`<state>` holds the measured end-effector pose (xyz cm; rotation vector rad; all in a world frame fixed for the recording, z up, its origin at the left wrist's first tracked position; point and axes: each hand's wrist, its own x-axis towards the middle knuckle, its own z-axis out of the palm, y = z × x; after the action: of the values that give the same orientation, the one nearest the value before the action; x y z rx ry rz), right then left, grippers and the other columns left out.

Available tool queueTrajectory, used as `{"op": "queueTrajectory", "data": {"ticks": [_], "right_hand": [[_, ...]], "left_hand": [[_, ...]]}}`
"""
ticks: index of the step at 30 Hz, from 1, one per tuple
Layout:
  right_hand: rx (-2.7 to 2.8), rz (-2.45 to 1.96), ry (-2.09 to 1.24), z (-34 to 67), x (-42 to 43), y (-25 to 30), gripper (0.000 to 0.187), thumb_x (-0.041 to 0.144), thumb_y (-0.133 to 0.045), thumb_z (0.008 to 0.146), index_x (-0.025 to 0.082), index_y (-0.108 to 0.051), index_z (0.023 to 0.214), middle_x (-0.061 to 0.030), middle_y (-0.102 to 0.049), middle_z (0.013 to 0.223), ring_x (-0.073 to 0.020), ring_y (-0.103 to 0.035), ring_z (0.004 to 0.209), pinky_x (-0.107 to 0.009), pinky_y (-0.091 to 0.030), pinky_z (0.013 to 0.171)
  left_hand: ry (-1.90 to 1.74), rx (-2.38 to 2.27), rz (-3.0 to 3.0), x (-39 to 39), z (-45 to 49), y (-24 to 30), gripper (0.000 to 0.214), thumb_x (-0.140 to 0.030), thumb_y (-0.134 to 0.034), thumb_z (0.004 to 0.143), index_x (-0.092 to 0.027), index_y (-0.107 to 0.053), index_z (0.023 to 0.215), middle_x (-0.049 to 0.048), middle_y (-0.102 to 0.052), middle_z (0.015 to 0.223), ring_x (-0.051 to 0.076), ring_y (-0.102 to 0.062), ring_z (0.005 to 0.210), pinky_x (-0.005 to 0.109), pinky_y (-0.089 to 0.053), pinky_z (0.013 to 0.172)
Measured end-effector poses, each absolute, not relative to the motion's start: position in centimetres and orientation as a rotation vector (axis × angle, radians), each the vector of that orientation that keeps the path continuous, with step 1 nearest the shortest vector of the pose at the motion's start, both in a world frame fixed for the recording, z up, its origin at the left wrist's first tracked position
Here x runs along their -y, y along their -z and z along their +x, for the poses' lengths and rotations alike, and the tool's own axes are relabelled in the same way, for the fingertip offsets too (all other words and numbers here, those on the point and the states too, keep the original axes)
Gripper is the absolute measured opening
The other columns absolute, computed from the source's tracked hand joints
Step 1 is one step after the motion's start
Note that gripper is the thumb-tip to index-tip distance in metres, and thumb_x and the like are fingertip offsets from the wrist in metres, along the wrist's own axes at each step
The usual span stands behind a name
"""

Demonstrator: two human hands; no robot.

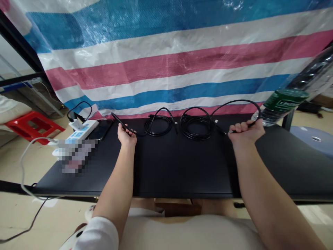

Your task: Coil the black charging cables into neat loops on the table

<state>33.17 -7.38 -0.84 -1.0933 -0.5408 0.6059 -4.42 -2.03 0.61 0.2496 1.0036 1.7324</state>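
Observation:
Two coils of black cable lie near the back edge of the black table: a smaller left coil and a larger right coil. My left hand has its fingers curled around a length of black cable left of the smaller coil. To the right, my right hand is closed in a fist on another stretch of black cable, which arches up from the larger coil. Small connector ends rest on the table between and beside the coils.
On the left of the table are a white power strip with plugs, a phone and a blurred-out item. A large water bottle leans at the right. Behind hangs a striped plastic sheet; a red stool stands left.

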Motion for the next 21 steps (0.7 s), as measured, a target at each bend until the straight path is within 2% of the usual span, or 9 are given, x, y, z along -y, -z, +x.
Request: {"op": "queueTrajectory", "data": {"ticks": [4, 7, 11, 13, 17, 19, 21], "right_hand": [[0.575, -1.091, -0.534, 32.2, 6.8, 0.9, 0.053, 0.064, -0.032, 0.087, 0.026, -0.018, 0.053, 0.0078, -0.012, 0.039, -0.0116, -0.023, 0.033, -0.028, -0.029, 0.037], [0.607, -1.184, -0.396, 30.5, 6.2, 1.3, 0.047, 0.064, -0.038, 0.085, 0.026, -0.032, 0.057, 0.0071, -0.029, 0.042, -0.0131, -0.037, 0.036, -0.027, -0.034, 0.040], [0.804, -1.476, -0.210, 27.7, 6.2, 1.9, 0.042, 0.062, -0.043, 0.082, 0.023, -0.050, 0.069, 0.0015, -0.051, 0.052, -0.0171, -0.055, 0.049, -0.028, -0.041, 0.048], [0.945, -1.569, -0.102, 26.3, 6.6, 2.2, 0.038, 0.059, -0.049, 0.080, 0.022, -0.055, 0.072, -0.0001, -0.057, 0.056, -0.0181, -0.058, 0.056, -0.031, -0.045, 0.057], [1.286, -1.634, 0.002, 24.4, 7.1, 2.4, 0.034, 0.053, -0.067, 0.066, 0.022, -0.061, 0.077, -0.0039, -0.066, 0.070, -0.0225, -0.062, 0.074, -0.035, -0.048, 0.072], [1.404, -1.661, 0.019, 24.1, 7.0, 2.4, 0.030, 0.051, -0.068, 0.066, 0.023, -0.062, 0.072, -0.0059, -0.067, 0.074, -0.0248, -0.062, 0.082, -0.036, -0.048, 0.075], [1.461, -1.701, 0.017, 24.4, 6.9, 2.5, 0.027, 0.050, -0.064, 0.069, 0.023, -0.062, 0.068, -0.0063, -0.066, 0.072, -0.0251, -0.062, 0.081, -0.036, -0.047, 0.074]], "left_hand": [[-1.720, -1.065, 0.260, 1.9, -4.6, -0.3, 0.040, -0.047, -0.047, 0.088, -0.022, -0.036, 0.059, -0.0108, -0.022, 0.043, 0.004, -0.023, 0.031, 0.018, -0.018, 0.035], [-1.677, -1.076, 0.346, 1.8, -3.9, 0.0, 0.040, -0.049, -0.055, 0.083, -0.022, -0.038, 0.059, -0.0113, -0.021, 0.042, 0.005, -0.023, 0.031, 0.019, -0.018, 0.035], [-1.603, -0.982, 0.489, 2.4, -2.4, -0.1, 0.031, -0.045, -0.061, 0.081, -0.021, -0.051, 0.065, -0.0107, -0.027, 0.041, 0.005, -0.028, 0.030, 0.019, -0.020, 0.034], [-1.565, -0.954, 0.553, 2.7, -1.7, -0.3, 0.027, -0.042, -0.065, 0.080, -0.021, -0.054, 0.068, -0.0099, -0.032, 0.041, 0.005, -0.031, 0.031, 0.018, -0.023, 0.034], [-1.514, -0.985, 0.600, 2.9, -0.9, -0.4, 0.032, -0.039, -0.065, 0.081, -0.020, -0.050, 0.061, -0.0072, -0.041, 0.042, 0.006, -0.037, 0.033, 0.018, -0.029, 0.035], [-1.521, -1.007, 0.564, 2.7, -0.8, -0.4, 0.036, -0.039, -0.063, 0.082, -0.019, -0.047, 0.057, -0.0060, -0.043, 0.043, 0.006, -0.040, 0.034, 0.018, -0.032, 0.037], [-1.552, -1.041, 0.511, 2.4, -1.0, -0.2, 0.039, -0.040, -0.065, 0.081, -0.019, -0.045, 0.054, -0.0055, -0.044, 0.045, 0.006, -0.043, 0.036, 0.018, -0.035, 0.040]]}}
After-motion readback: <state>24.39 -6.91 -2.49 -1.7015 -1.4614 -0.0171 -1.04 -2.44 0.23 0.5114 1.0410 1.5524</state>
